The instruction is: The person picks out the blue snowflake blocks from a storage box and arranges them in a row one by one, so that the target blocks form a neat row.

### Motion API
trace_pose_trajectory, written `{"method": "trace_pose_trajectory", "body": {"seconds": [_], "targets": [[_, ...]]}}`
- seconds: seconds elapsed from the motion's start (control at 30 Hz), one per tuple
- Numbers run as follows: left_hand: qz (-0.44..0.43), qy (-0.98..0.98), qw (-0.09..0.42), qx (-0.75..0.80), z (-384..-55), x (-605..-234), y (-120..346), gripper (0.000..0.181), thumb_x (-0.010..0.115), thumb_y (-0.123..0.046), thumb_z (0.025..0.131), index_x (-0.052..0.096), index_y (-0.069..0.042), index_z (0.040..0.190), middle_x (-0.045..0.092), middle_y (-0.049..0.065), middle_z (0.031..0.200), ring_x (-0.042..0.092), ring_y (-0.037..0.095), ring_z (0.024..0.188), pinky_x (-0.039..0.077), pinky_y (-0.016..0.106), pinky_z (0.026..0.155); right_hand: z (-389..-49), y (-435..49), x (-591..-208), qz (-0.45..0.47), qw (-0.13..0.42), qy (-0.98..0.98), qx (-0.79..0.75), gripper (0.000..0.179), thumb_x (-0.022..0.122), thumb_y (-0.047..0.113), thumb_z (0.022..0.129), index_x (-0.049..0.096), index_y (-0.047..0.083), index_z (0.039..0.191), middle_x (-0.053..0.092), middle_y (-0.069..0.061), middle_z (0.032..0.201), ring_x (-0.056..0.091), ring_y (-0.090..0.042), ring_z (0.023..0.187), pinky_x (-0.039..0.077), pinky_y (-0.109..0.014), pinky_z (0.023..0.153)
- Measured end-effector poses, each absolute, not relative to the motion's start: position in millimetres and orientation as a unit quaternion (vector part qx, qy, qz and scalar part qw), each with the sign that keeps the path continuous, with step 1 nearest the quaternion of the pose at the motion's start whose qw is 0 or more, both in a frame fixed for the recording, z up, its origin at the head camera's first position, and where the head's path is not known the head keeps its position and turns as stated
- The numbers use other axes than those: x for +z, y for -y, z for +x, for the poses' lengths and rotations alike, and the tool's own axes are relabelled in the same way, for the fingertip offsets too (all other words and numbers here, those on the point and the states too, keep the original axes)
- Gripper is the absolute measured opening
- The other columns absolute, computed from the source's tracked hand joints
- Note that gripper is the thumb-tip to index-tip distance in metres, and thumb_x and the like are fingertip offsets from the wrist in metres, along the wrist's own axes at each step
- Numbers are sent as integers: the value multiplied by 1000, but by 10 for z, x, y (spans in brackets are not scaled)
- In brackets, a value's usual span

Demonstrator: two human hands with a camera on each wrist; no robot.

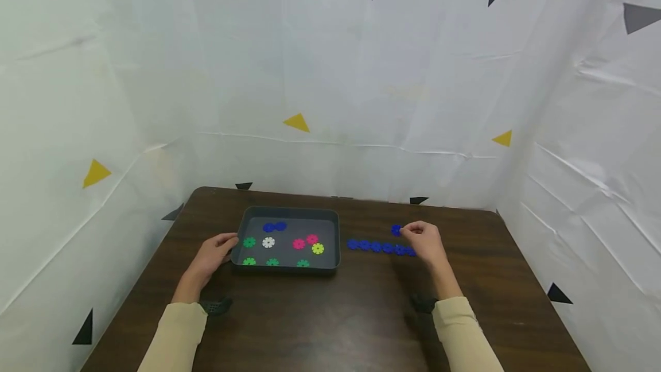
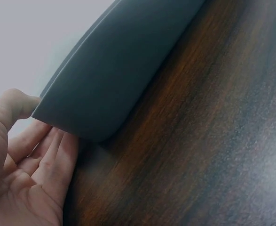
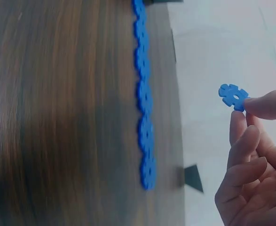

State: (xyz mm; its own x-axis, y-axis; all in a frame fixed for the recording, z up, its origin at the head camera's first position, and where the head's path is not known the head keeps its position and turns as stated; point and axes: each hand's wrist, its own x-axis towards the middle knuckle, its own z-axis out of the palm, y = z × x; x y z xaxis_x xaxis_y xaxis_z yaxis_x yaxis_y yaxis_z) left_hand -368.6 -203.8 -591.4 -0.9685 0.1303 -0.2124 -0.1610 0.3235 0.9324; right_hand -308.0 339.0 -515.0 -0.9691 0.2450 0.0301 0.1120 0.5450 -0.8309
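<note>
My left hand grips the left edge of a dark grey tray, thumb on the rim and fingers against the outer wall in the left wrist view. To the right of the tray, my right hand pinches a blue notched disc with a central hole between thumb and fingertips, raised above the table. Below that hand in the head view lies a row of several blue notched discs on the table. In the right wrist view the row runs in a straight line, disc beside disc.
Inside the tray lie two blue discs, a white disc, pink discs, a yellow disc and several green discs. The brown wooden table backs onto a white sheet with printed triangles.
</note>
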Motion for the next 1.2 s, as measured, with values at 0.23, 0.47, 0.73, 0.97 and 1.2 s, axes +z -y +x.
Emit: {"method": "trace_pose_trajectory", "body": {"seconds": [0.23, 0.47, 0.73, 0.97, 1.2], "targets": [[-2, -806, 121, 580, -3695, -5923, 2017, 59, 53, -42, 114, 47, -6, 161, 41, 22, 169, 41, 41, 156, 42, 57, 125, -2966, -3706, -5200, -120, 65, 874, 467, 32, 68, 26, 106, 72, -4, 116, 74, -14, 102, 63, -17, 79, 54, -28, 68], [-1, -804, 114, 584, -3684, -5879, 1996, 57, 54, -37, 114, 47, -4, 160, 42, 24, 168, 42, 42, 155, 41, 59, 126, -2891, -3989, -5344, -158, 40, 870, 466, 39, 65, 28, 108, 71, -9, 119, 75, -21, 110, 64, -17, 79, 52, -29, 71], [-12, -809, 118, 576, -3679, -5881, 2002, 59, 53, -41, 114, 47, -5, 160, 44, 23, 167, 44, 40, 153, 42, 57, 126, -2860, -4142, -5548, -187, 13, 847, 497, 39, 67, 26, 107, 73, -10, 118, 74, 2, 87, 61, -13, 73, 50, -28, 66], [-16, -807, 116, 579, -3688, -5895, 2015, 58, 53, -41, 114, 48, -4, 159, 44, 23, 167, 45, 39, 153, 43, 56, 125, -2864, -4172, -5563, -186, -19, 830, 526, 40, 64, 25, 108, 71, -11, 123, 71, 7, 82, 59, -9, 65, 48, -24, 58], [-20, -807, 115, 579, -3691, -5886, 2028, 58, 54, -40, 114, 48, -4, 159, 44, 23, 166, 46, 39, 151, 44, 56, 124, -2869, -4166, -5565, -200, -40, 816, 540, 41, 59, 23, 111, 66, -12, 131, 73, 5, 79, 61, -7, 59, 48, -21, 54]]}}
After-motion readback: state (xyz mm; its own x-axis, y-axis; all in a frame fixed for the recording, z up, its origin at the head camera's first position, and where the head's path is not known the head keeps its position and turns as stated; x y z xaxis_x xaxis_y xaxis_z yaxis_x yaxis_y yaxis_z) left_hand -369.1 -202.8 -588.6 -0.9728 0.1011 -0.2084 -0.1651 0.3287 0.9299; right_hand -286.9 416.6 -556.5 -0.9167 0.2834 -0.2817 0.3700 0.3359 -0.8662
